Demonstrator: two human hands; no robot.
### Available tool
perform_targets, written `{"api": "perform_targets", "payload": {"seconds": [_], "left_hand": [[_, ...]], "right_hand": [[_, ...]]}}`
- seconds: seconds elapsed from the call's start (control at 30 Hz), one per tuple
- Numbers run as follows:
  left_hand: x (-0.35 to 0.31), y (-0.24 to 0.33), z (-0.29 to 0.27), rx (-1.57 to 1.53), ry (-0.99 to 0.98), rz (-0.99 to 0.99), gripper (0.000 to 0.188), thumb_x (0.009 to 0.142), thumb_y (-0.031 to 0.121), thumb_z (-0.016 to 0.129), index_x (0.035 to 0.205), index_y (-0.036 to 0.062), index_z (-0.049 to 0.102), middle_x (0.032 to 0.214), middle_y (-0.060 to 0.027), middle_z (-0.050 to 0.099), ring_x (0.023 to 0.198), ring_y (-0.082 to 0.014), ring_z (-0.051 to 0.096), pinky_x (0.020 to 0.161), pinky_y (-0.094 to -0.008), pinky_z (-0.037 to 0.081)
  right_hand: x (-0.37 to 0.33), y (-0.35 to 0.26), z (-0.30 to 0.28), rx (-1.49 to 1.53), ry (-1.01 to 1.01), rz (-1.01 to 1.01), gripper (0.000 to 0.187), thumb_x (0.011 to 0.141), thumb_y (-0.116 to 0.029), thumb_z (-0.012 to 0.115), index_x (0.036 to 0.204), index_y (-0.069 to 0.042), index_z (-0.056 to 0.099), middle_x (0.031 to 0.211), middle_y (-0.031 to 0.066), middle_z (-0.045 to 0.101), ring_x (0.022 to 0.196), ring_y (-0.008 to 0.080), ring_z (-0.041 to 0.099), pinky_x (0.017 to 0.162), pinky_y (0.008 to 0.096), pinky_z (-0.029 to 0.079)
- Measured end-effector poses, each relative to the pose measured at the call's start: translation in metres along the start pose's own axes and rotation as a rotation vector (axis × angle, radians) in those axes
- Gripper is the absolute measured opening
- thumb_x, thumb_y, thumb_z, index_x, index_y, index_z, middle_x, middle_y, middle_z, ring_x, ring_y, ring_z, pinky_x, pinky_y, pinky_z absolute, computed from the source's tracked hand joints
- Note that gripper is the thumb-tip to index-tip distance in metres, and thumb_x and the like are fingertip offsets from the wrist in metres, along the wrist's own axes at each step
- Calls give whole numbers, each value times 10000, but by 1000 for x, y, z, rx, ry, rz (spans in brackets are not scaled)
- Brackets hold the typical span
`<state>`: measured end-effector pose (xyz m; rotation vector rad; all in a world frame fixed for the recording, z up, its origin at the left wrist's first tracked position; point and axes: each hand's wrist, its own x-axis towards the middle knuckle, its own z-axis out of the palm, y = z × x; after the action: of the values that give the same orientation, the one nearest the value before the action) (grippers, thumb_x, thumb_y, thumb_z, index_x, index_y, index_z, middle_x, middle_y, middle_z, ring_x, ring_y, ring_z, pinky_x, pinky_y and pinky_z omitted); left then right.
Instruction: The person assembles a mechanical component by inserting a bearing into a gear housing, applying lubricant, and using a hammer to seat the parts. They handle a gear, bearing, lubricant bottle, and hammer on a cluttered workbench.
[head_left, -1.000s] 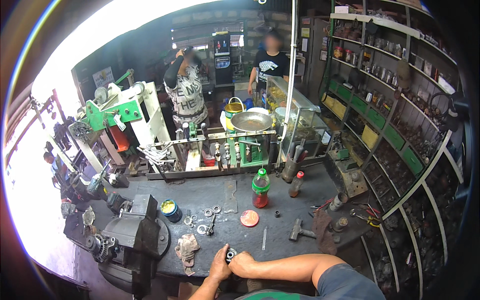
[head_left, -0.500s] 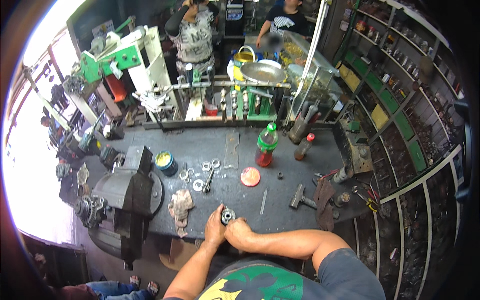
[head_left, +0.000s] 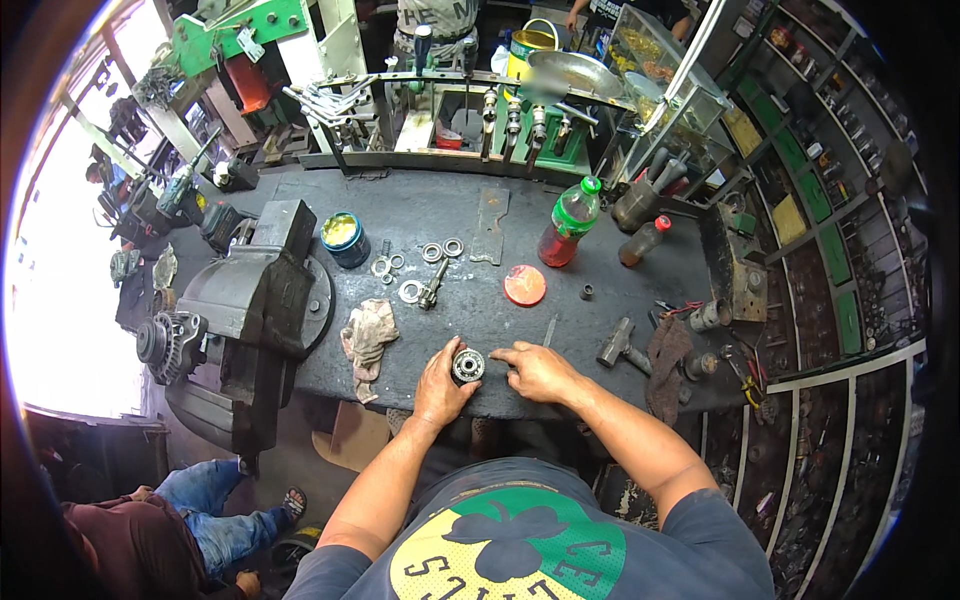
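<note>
My left hand [head_left: 440,382] grips a small round metal bearing part [head_left: 467,365] at the near edge of the dark workbench [head_left: 600,230]. My right hand [head_left: 538,370] rests on the bench just right of the part, forefinger stretched toward it, holding nothing. A dirty rag [head_left: 367,338] lies left of my left hand. Several washers and a bolt [head_left: 428,280] lie further back. A thin metal pin [head_left: 549,330] lies beyond my right hand.
A big black bench vise [head_left: 255,300] stands at the left. A blue grease tin [head_left: 345,238], its red lid [head_left: 524,285], a red-liquid bottle [head_left: 568,222], a hammer [head_left: 618,345] and a dark rag [head_left: 665,365] are on the bench. Another person [head_left: 170,520] sits at lower left.
The view has tilted down and moved closer to the bench. My right hand has come off the metal part and now lies beside it with a finger pointing at it.
</note>
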<state>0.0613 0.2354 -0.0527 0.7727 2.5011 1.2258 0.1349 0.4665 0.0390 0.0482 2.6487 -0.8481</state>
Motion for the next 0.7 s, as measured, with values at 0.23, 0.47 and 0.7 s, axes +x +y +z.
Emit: {"api": "perform_targets", "payload": {"seconds": [0.23, 0.47, 0.7], "left_hand": [[1, 1, -3, -37, -9, -18, 1019, 784, 132, 985, 1650, 59, 453, 1517, -116, 698, 1436, -353, 615, 1228, -469, 486], [0, -1, 0, -37, -8, -36, 1013, 793, 137, 978, 1653, 64, 448, 1535, -104, 692, 1445, -352, 607, 1226, -471, 488], [0, -3, 0, -47, -18, -44, 1021, 796, 142, 976, 1662, 61, 441, 1537, -112, 691, 1445, -355, 608, 1232, -472, 482]], "right_hand": [[20, 9, 18, 113, -60, -44, 731, 952, -105, 675, 1667, -124, 527, 1160, 167, 729, 1003, 303, 750, 879, 444, 620], [15, 31, 74, 1325, -176, 77, 980, 945, -92, 651, 1814, -89, 197, 942, 1, 629, 754, 102, 575, 678, 285, 550], [17, 25, 91, 744, -86, 43, 1037, 918, -75, 648, 1826, -119, 147, 838, -5, 623, 732, 106, 585, 702, 322, 553]]}}
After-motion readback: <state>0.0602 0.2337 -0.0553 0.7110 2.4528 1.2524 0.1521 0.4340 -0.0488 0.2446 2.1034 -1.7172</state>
